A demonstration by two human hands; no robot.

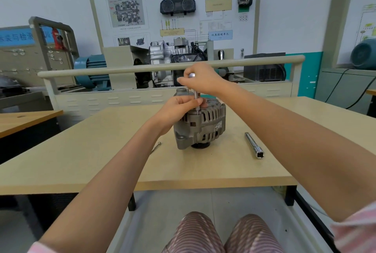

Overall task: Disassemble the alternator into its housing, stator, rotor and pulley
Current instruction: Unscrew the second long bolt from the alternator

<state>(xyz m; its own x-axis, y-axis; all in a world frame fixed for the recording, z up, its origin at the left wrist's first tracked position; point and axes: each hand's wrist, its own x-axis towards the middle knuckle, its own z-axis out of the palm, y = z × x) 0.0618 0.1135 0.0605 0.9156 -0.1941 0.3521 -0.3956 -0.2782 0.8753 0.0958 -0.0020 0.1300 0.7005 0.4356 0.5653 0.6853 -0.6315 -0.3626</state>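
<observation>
we sit at a pale wooden counter (101,151) in a workshop, a training board (173,8) on the wall ahead. the alternator (200,125) stands mid-counter, pulley side down. an extension bar (253,145) lies to its right, a thin bolt (156,147) to its left. our left hand (179,108) grips the alternator's top; our right hand (200,79) holds a slim upright tool (196,98) above it.

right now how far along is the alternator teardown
Early. Done: one long thin bolt lies loose on the beige wooden table. In hand: the right hand holds a slim metal driver upright over the grey ribbed alternator while the left hand steadies it. Left: the housing halves are unsplit; stator, rotor, pulley remain inside. A chrome socket extension lies unused.
</observation>
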